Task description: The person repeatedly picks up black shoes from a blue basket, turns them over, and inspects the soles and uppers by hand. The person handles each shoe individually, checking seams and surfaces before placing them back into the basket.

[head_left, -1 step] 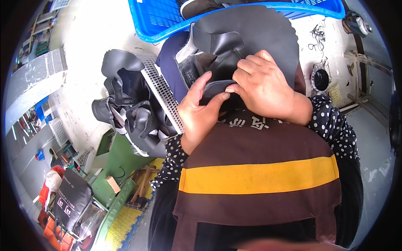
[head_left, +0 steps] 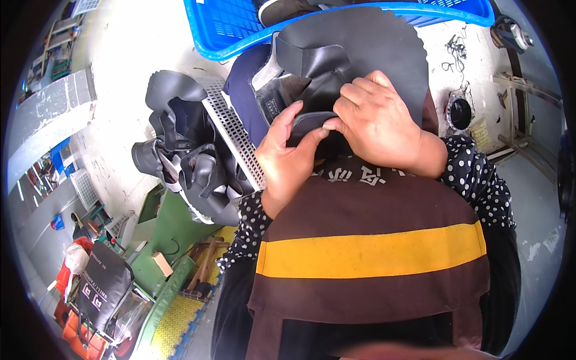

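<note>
On a scalloped black sheet [head_left: 390, 48] over my lap lies a black leather shoe upper [head_left: 318, 60], with its pale lining and a small printed label showing inside. My left hand [head_left: 285, 165] grips the near edge of the upper, thumb and forefinger on either side of the curved rim. Close beside it, my right hand [head_left: 381, 123] has its fingers curled and its thumb pressed on the same edge, the two thumbs nearly meeting. The fingertips under the leather are hidden.
Left of my lap, several black shoe uppers [head_left: 207, 171] are heaped against a white perforated basket [head_left: 231, 129]. A blue plastic basket [head_left: 210, 45] with dark shoes stands ahead. To the right are a black-filled pot [head_left: 459, 114] and a metal frame [head_left: 528, 87]; green equipment [head_left: 171, 225] stands lower left.
</note>
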`<state>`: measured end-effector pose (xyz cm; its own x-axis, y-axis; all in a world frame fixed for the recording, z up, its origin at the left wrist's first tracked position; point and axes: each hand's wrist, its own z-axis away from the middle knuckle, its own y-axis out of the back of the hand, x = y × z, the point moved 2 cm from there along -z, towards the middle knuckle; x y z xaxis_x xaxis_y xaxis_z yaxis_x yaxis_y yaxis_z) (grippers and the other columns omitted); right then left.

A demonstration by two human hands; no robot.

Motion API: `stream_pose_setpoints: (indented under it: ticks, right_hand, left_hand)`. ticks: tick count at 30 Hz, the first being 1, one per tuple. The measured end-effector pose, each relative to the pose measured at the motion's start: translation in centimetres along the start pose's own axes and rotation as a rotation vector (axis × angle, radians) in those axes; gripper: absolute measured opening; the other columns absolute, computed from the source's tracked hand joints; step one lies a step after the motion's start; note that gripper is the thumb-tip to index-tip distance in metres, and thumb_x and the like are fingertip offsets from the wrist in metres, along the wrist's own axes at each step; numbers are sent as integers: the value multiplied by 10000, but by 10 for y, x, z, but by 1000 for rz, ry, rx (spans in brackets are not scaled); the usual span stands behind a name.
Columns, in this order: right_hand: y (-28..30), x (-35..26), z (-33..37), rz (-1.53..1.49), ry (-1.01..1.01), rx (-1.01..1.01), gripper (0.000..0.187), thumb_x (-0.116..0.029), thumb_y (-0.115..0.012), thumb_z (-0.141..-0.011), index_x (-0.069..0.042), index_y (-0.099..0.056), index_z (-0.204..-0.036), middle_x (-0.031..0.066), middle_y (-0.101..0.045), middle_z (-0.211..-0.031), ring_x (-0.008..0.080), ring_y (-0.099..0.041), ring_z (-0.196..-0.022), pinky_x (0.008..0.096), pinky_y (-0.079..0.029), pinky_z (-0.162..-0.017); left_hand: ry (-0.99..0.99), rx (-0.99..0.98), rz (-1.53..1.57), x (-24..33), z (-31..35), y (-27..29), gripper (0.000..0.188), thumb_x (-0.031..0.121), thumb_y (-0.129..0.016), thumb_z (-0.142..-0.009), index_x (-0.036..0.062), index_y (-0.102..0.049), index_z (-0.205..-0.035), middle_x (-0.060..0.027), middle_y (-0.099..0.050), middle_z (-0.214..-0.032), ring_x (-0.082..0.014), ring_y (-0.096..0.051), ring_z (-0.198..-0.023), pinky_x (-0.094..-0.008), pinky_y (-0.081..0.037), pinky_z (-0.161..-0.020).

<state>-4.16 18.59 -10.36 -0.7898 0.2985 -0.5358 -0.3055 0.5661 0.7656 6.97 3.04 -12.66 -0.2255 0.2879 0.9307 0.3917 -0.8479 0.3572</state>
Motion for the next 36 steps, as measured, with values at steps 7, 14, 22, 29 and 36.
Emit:
stream_pose_setpoints:
  ticks: [7,14,22,29,36]
  right_hand:
    - [-3,10,0,5,44,-55,190,-180,-737,-832,-69,-609,-744,67,-566,-760,250,-602,-767,386,-427,-781]
    - [-5,14,6,-29,54,-131,246,-241,-720,-896,-68,-615,-756,65,-605,-773,244,-632,-787,381,-437,-797]
    - [-5,15,4,-45,21,-112,193,-207,-731,-902,-62,-631,-821,74,-596,-797,268,-622,-799,394,-442,-821]
    - [3,8,-3,30,11,-157,229,-240,-763,-880,-58,-630,-844,74,-600,-810,281,-620,-796,399,-446,-824]
    - [-6,9,-6,17,6,-162,274,-261,-742,-913,-63,-606,-781,81,-630,-748,283,-653,-756,409,-466,-796]
  left_hand:
    - [-133,42,-234,6,-2,-1,229,96,-897,-822,21,-687,-877,-61,-703,-745,-91,-619,-657,-272,-513,-604]
    - [202,-176,132,4,-20,9,165,100,-766,-962,8,-682,-854,74,-613,-746,-7,-485,-695,-190,-402,-621]
    - [235,-259,482,1,-9,30,365,-117,-731,-896,-38,-677,-1249,-98,-767,-1106,-133,-715,-992,-273,-563,-916]
    - [192,-166,454,-7,-7,27,386,-116,-753,-883,-36,-666,-1250,-101,-770,-1078,-118,-715,-963,-268,-572,-868]
    - [198,-204,471,-9,-3,25,421,-132,-757,-865,-42,-654,-1264,-87,-758,-1079,-118,-704,-965,-270,-571,-883]
